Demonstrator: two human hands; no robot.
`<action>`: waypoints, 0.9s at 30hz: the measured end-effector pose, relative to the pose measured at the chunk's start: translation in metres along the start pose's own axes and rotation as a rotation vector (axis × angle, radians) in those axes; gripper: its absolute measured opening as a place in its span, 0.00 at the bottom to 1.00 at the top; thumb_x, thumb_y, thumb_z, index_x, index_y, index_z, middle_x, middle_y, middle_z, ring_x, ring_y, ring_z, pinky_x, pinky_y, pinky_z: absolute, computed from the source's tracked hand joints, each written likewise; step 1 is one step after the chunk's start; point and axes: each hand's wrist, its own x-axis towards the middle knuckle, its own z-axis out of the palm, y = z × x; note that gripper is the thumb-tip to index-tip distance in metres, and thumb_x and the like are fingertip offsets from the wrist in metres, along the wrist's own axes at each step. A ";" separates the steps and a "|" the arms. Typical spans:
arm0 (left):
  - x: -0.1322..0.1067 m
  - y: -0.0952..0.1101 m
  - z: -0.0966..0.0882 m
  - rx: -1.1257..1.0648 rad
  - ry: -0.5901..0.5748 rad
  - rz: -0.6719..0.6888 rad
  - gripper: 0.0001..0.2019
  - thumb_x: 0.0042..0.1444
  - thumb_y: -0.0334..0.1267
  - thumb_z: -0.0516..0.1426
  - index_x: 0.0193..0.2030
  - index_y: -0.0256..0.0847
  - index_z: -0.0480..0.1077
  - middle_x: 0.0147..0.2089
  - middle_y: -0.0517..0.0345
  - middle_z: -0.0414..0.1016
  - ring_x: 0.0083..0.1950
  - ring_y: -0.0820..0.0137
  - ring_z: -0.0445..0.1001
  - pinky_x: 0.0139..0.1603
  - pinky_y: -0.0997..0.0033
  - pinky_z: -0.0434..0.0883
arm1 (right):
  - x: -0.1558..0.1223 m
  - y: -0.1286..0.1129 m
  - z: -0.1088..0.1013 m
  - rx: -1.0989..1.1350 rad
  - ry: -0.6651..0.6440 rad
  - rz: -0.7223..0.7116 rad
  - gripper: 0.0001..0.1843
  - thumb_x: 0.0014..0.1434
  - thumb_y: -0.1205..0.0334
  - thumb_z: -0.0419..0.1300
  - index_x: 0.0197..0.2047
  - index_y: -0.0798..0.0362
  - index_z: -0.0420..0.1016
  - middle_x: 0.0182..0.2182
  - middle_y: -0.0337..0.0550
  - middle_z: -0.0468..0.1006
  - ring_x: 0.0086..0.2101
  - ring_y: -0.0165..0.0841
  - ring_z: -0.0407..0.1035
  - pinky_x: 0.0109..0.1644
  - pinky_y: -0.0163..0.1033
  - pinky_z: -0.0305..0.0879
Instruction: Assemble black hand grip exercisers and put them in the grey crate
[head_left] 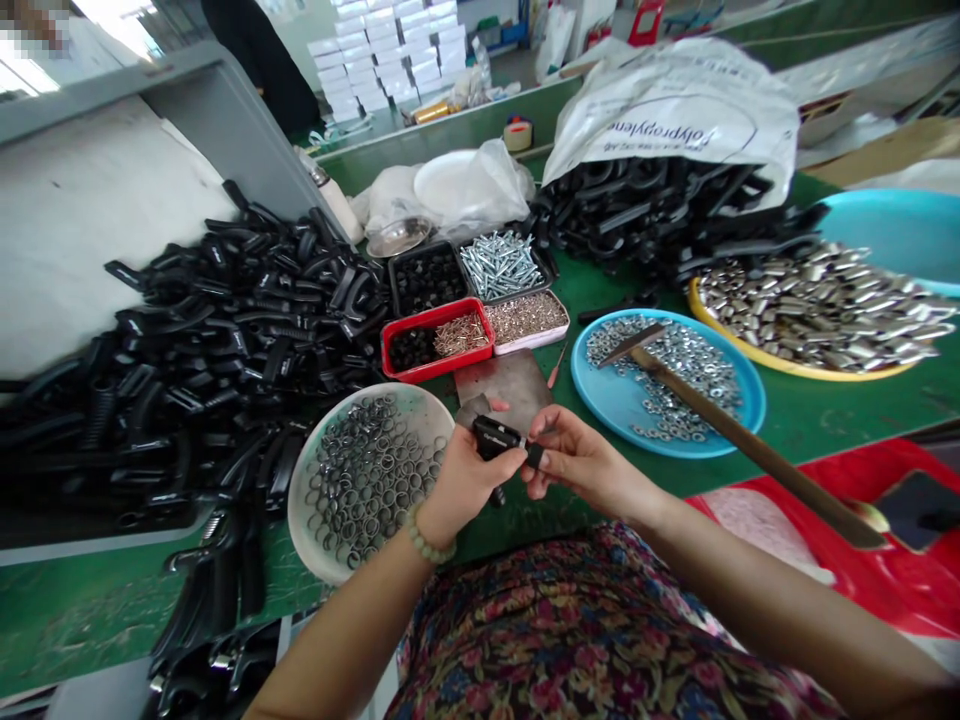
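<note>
Wrapped in my left hand is a black plastic part with white lettering, held over the near edge of the workbench. The thumb and fingers of my right hand pinch a small black piece at the part's right end. Whether the two pieces are joined cannot be made out. Just beyond my hands lies a flat metal plate. A pale bowl of metal rings stands left of my left hand. To the right, a blue tray holds small metal nuts, with a hammer lying across it.
Black curved parts heap up at left. Ahead stand a red box and small trays of screws and black bits. A white sack spills black parts. A yellow tray holds shiny metal pieces. A screwdriver lies beside the plate.
</note>
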 end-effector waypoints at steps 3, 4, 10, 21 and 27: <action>-0.001 0.000 -0.003 0.012 0.034 0.028 0.25 0.43 0.37 0.65 0.47 0.42 0.61 0.28 0.67 0.70 0.27 0.75 0.70 0.31 0.74 0.67 | 0.001 0.001 0.003 0.003 0.004 0.023 0.19 0.56 0.56 0.64 0.41 0.51 0.57 0.29 0.38 0.78 0.27 0.28 0.75 0.31 0.33 0.70; -0.001 -0.001 -0.005 0.018 0.046 0.036 0.25 0.43 0.37 0.65 0.47 0.42 0.61 0.29 0.67 0.70 0.28 0.75 0.70 0.31 0.74 0.67 | 0.001 0.001 0.004 0.009 0.010 0.035 0.19 0.56 0.56 0.65 0.41 0.51 0.57 0.29 0.38 0.78 0.27 0.28 0.74 0.31 0.33 0.69; -0.002 -0.005 -0.011 -0.047 -0.034 -0.004 0.27 0.46 0.38 0.65 0.52 0.43 0.59 0.31 0.65 0.72 0.28 0.75 0.70 0.32 0.74 0.67 | 0.002 0.003 0.005 0.001 0.039 0.001 0.15 0.56 0.58 0.64 0.42 0.52 0.64 0.28 0.37 0.78 0.26 0.26 0.73 0.31 0.32 0.69; -0.008 -0.003 -0.010 -0.107 -0.070 -0.010 0.30 0.45 0.35 0.65 0.54 0.46 0.57 0.36 0.63 0.74 0.31 0.72 0.74 0.36 0.69 0.71 | 0.003 0.002 0.008 0.027 0.083 0.022 0.18 0.53 0.57 0.66 0.43 0.51 0.64 0.27 0.36 0.77 0.24 0.27 0.72 0.28 0.32 0.67; -0.010 -0.011 -0.003 -0.253 -0.089 -0.050 0.30 0.49 0.38 0.63 0.56 0.48 0.55 0.39 0.61 0.71 0.28 0.73 0.71 0.30 0.67 0.72 | 0.005 0.004 0.013 0.055 0.095 0.069 0.22 0.54 0.55 0.65 0.46 0.50 0.59 0.26 0.36 0.76 0.24 0.27 0.71 0.28 0.32 0.65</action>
